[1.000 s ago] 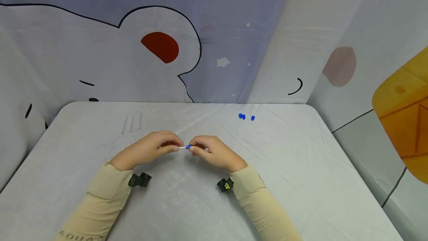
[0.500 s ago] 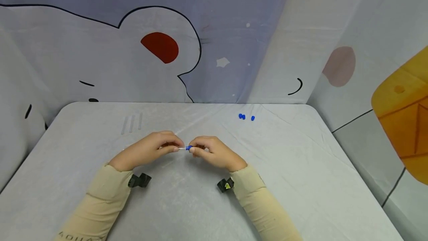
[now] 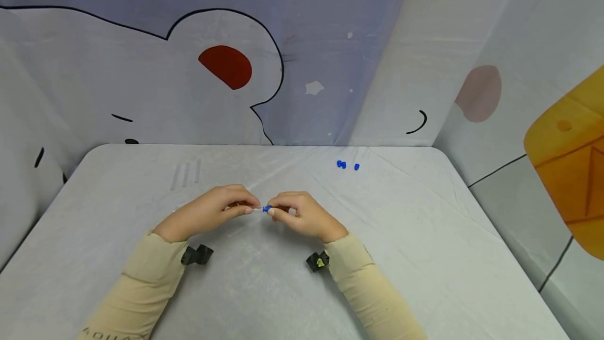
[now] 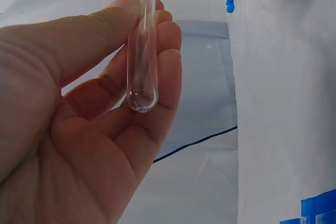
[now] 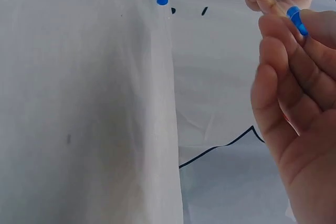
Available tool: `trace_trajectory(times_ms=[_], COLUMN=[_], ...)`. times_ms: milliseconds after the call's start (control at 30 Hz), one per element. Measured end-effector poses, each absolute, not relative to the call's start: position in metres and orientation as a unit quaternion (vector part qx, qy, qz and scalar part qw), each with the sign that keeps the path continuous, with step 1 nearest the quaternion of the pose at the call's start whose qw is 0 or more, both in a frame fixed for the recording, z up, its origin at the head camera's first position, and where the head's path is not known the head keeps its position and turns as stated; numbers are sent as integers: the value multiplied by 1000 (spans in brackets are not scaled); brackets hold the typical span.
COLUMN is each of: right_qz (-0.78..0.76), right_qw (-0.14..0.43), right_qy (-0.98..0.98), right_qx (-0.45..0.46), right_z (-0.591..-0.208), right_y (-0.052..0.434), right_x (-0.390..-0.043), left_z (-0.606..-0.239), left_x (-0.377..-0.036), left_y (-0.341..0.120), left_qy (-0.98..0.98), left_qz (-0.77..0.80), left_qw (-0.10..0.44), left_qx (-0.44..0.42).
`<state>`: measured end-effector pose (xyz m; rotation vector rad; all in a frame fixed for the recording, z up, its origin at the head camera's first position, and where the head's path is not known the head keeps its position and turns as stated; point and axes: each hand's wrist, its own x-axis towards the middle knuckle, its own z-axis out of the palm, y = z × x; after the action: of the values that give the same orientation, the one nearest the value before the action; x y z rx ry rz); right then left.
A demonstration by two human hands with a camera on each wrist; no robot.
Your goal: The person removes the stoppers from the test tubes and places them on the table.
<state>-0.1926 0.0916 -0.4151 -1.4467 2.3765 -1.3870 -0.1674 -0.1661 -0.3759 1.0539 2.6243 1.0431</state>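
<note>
**Both hands on one capped test tube above mid-table**

The left hand (image 3: 207, 214) pinches a clear test tube (image 4: 142, 51) between thumb and curled fingers. The right hand (image 3: 302, 216) pinches the blue cap (image 3: 267, 208) at the tube's open end. The tube lies level between the two hands, above the middle of the table (image 3: 424, 235). Three loose blue caps (image 3: 346, 165) sit near the far edge, towards the right corner. Three more clear tubes (image 3: 186, 174) lie side by side near the far left corner.

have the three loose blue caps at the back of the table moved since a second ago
No. The loose blue caps lie at the same spot near the table's far edge, right of the hands, as in the earlier head views.
</note>
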Motion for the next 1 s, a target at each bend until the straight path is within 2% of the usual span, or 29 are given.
trace_trajectory(times_ms=[200,733,867,1000], right_qz=[-424,-416,-418,-433], right_qw=[-42,-94,-93,-62], right_qy=[766,782,788,795], right_qx=[-481,-455,-442,-420], right_z=[-415,-415,-415,-415], right_y=[90,86,84,85], right_x=[-193,-192,-191,-190], left_z=[-376,-377,-377,-375], left_x=[-166,-163,-163,-165], left_y=[-164,-158,-158,-161], left_qy=[879,887,886,890], left_qz=[336,313,312,308], left_qw=[72,20,13,20], left_qx=[330,340,344,336])
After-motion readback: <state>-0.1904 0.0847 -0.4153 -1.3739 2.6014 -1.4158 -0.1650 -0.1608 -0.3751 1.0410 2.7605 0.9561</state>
